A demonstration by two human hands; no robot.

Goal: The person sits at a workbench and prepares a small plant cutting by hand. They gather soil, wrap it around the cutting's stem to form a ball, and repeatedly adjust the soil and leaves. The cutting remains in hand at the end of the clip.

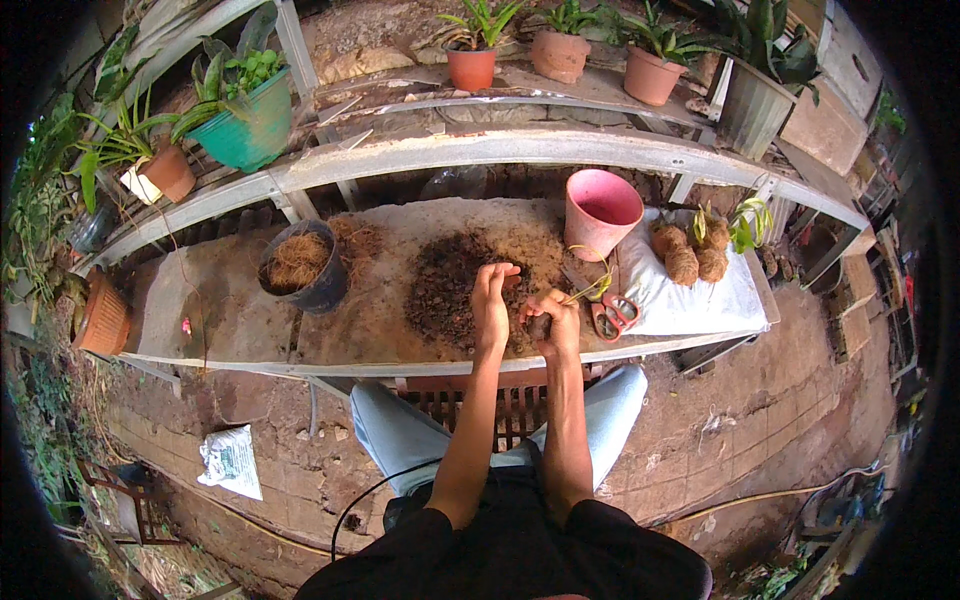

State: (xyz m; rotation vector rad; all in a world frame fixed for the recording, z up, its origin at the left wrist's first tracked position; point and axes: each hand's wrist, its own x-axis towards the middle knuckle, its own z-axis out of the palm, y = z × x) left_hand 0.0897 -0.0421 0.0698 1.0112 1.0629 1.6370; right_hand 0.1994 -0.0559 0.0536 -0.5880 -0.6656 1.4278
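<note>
My right hand (556, 322) is closed around the base of a small plant (597, 287), whose thin stem and yellow-green leaves lean out to the right. Its root end is mostly hidden by my fingers. Beside it, my left hand (491, 308) is held upright with its fingers stretched out and the palm turned toward the right hand, apart from it. Both hands are over the near edge of a pile of dark soil (436, 285) on the table. Red-handled scissors (613, 318) lie just right of my right hand.
A pink pot (602, 212) stands behind the scissors. Root-balled plants (683, 262) rest on a white sack (655, 312) at the right. Leftward stands a black pot (306, 266) of coconut fibre, with a terracotta pot (102, 312) at the table's end. A metal rail (500, 147) runs behind.
</note>
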